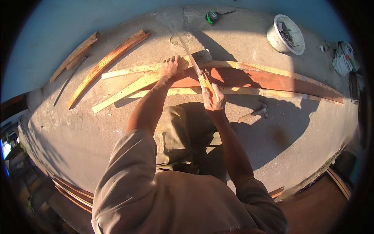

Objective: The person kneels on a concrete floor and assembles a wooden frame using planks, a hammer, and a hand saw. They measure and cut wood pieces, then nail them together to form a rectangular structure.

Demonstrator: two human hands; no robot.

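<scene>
My right hand (214, 100) is wrapped round the yellow-orange handle of a handsaw (188, 50). Its narrow blade points up and away to the far left, crossing over the far end of a pale wooden strip (126, 90). That strip lies slantwise over other lumber, and my left hand (170, 68) presses down on it just left of the blade, fingers curled over its far edge. Beneath runs a long reddish-brown board (237, 78) flanked by pale strips. Whether the teeth are in the wood cannot be made out. My knees are close behind the lumber.
A hammer (252, 114) lies on the concrete to the right, in my shadow. Loose wood lengths (107, 64) and a metal rod (70, 80) are at left. Farther off are a green-black tape measure (212, 16), a white bucket (274, 38) holding metal bits, and a white bag (343, 60).
</scene>
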